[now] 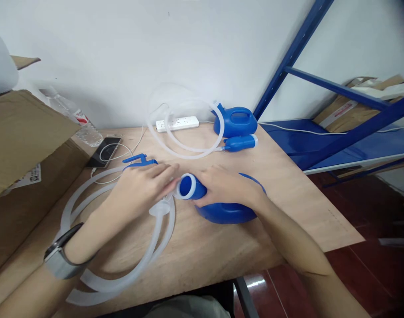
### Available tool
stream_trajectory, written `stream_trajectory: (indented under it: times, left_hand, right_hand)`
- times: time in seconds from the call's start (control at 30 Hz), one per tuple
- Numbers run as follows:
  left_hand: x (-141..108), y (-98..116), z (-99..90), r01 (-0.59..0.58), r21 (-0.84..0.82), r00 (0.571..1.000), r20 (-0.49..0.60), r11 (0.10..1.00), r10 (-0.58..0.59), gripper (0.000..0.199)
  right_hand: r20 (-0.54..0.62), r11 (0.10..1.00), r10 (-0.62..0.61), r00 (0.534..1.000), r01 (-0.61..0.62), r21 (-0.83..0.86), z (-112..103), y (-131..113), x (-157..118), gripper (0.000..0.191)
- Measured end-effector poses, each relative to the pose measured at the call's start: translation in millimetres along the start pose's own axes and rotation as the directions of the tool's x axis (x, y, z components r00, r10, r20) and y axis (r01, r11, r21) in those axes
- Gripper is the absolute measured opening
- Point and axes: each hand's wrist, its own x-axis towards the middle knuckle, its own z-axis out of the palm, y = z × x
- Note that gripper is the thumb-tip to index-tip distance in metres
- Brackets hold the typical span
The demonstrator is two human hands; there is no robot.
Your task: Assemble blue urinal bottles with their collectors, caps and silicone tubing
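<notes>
My right hand [223,183] is wrapped around the neck of a blue plastic jug [228,214], which lies on the table. The jug's open mouth [187,186], ringed in white, points left toward me. Beside that mouth, my left hand [152,181] has its fingers closed on a translucent cap [170,189], partly hidden under them. Below it hangs a translucent round fitting [159,207] joined to a clear hose [157,236], coiled on the table. A blue handled piece [140,161] shows just behind my left hand; its lower part is covered.
A second blue jug [237,121], a blue bottle-shaped piece [240,143] and a coiled hose [192,155] lie at the back near a power strip [178,123]. A cardboard box [29,145], water bottle [85,128] and phone [105,151] are left. Blue shelving [334,88] stands right.
</notes>
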Motion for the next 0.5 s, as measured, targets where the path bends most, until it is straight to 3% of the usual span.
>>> stream_trajectory:
  times: [0.17, 0.27, 0.37, 0.43, 0.5]
  left_hand:
    - [-35, -53, 23.8, 0.29, 0.077, 0.945, 0.134, 0.954, -0.298, 0.033]
    - [-54, -75, 37.5, 0.347, 0.002, 0.928, 0.143, 0.938, -0.343, 0.04]
    - [-67, -82, 48.4, 0.372, -0.036, 0.915, 0.182, 0.927, -0.36, 0.053]
    - [-73, -83, 55.2, 0.376, -0.052, 0.911, 0.203, 0.925, -0.359, 0.061]
    - [-78, -83, 61.8, 0.376, -0.075, 0.912, 0.206, 0.924, -0.354, 0.067]
  right_hand:
    - [0.023, 0.996, 0.069, 0.997, -0.068, -0.049, -13, 19, -1, 0.035]
    - [0.012, 0.986, 0.123, 0.992, -0.121, -0.118, -22, 33, -1, 0.047]
    - [0.03, 0.969, 0.187, 0.982, -0.18, -0.169, -28, 43, -3, 0.065]
    - [-0.043, 0.961, 0.199, 0.979, -0.203, -0.19, -28, 40, -7, 0.084]
    - [-0.189, 0.964, 0.142, 0.972, -0.179, -0.196, -23, 27, -13, 0.097]
